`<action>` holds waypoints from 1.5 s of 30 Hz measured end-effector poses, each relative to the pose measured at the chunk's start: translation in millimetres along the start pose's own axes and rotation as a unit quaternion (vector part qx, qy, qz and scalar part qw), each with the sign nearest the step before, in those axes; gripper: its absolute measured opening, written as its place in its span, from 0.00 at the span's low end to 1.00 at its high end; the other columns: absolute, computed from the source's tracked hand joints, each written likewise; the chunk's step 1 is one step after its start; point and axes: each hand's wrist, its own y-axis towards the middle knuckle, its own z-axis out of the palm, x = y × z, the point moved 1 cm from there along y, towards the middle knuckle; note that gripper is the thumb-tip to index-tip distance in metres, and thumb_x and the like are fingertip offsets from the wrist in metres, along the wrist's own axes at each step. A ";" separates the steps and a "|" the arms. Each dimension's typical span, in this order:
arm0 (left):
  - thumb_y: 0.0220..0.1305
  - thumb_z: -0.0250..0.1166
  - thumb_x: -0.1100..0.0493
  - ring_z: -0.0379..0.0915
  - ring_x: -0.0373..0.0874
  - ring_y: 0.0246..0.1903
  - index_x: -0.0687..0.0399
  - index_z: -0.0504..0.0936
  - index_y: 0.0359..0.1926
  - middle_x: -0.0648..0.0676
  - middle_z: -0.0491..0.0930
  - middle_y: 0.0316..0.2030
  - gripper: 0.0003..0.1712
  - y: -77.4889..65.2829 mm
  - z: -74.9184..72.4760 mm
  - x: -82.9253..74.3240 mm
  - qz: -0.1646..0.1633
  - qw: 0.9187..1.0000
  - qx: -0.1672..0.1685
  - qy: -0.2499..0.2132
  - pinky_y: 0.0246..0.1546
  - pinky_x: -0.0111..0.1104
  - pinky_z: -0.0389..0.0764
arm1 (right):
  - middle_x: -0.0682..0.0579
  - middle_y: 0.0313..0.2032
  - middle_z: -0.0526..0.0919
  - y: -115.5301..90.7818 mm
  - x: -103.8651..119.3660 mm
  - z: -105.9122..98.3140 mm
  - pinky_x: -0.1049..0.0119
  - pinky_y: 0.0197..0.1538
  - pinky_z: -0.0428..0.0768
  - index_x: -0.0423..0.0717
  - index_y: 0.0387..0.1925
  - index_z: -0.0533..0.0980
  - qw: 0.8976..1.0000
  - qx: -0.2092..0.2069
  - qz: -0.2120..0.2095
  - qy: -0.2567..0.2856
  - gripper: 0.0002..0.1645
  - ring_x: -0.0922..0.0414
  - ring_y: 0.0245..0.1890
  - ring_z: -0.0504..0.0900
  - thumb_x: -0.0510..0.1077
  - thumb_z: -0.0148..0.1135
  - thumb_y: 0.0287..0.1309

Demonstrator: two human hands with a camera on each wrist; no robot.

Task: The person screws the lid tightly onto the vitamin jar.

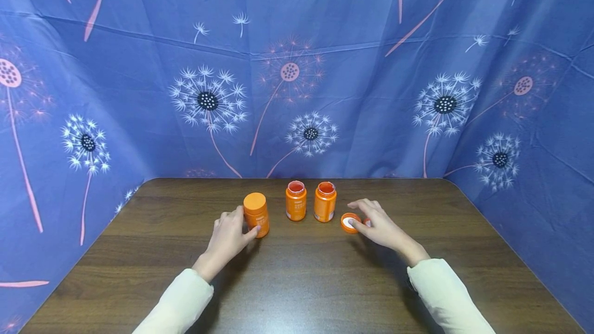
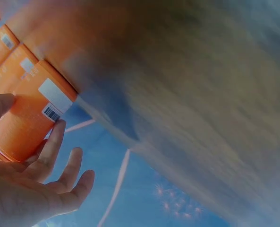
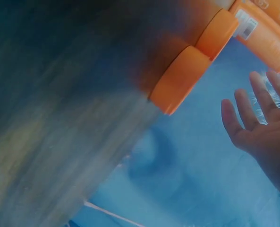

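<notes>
My left hand [image 1: 227, 236] is at an orange bottle [image 1: 257, 215] with its cap on, thumb on the near side and fingers round the left side. In the left wrist view, the bottle [image 2: 36, 111] shows a barcode label and stands on the table. To its right are two uncapped orange bottles, one [image 1: 296, 202] beside the other [image 1: 325, 203]. My right hand [image 1: 378, 224] hovers, fingers extended, over two orange caps. One cap [image 1: 351, 222] lies with its white inside up; the hand partly hides the other cap [image 1: 367, 222].
A brown wooden table [image 1: 297, 277] carries everything. Behind it and along both sides hangs a blue curtain [image 1: 362, 81] with a dandelion print, close to the table's back edge.
</notes>
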 end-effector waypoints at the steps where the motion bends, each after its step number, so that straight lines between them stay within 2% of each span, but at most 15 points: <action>1: 0.48 0.68 0.45 0.72 0.55 0.33 0.58 0.72 0.41 0.56 0.81 0.32 0.26 0.3 -0.9 2.1 -0.004 1.000 0.000 0.000 0.35 0.48 0.70 | 0.45 0.49 0.76 -0.7 -1.8 -0.2 0.55 0.45 0.68 0.42 0.50 0.72 1.000 0.001 0.001 -0.004 0.22 0.47 0.46 0.69 0.43 0.62 0.54; 7: 0.49 0.67 0.45 0.72 0.56 0.34 0.60 0.72 0.42 0.57 0.81 0.35 0.27 3.6 -3.8 14.0 -0.022 1.000 0.007 0.006 0.35 0.50 0.70 | 0.44 0.49 0.76 -3.8 -9.6 -0.5 0.47 0.51 0.66 0.40 0.50 0.71 1.000 0.011 0.015 -0.021 0.22 0.46 0.50 0.69 0.43 0.62 0.53; 15: 0.50 0.67 0.44 0.72 0.59 0.37 0.62 0.72 0.45 0.59 0.81 0.38 0.30 7.9 -7.9 23.9 -0.052 0.998 0.020 0.010 0.37 0.50 0.69 | 0.43 0.48 0.76 -4.6 -10.9 -1.0 0.42 0.47 0.66 0.39 0.50 0.71 0.998 0.024 0.034 -0.039 0.25 0.44 0.49 0.69 0.44 0.64 0.51; 26: 0.52 0.66 0.45 0.72 0.61 0.40 0.64 0.71 0.43 0.59 0.81 0.35 0.29 8.9 -11.5 31.6 -0.078 0.997 0.015 0.015 0.39 0.52 0.69 | 0.45 0.47 0.77 -3.8 -13.8 5.9 0.51 0.40 0.66 0.39 0.50 0.72 0.994 0.042 0.036 -0.093 0.30 0.49 0.42 0.69 0.46 0.69 0.45; 35: 0.52 0.66 0.46 0.72 0.62 0.40 0.65 0.71 0.44 0.61 0.80 0.36 0.29 9.6 -13.1 33.5 -0.084 0.996 0.009 0.015 0.39 0.54 0.69 | 0.44 0.49 0.76 -1.9 -12.6 10.6 0.46 0.45 0.66 0.40 0.52 0.70 0.991 0.065 0.057 -0.104 0.33 0.47 0.46 0.68 0.49 0.69 0.45; 45: 0.52 0.66 0.46 0.71 0.62 0.39 0.65 0.70 0.44 0.62 0.78 0.36 0.29 10.8 -15.9 31.6 -0.085 0.996 0.003 0.015 0.37 0.53 0.69 | 0.45 0.48 0.76 0.6 -12.9 14.2 0.48 0.44 0.65 0.41 0.52 0.70 0.988 0.073 0.064 -0.123 0.33 0.47 0.45 0.69 0.48 0.70 0.44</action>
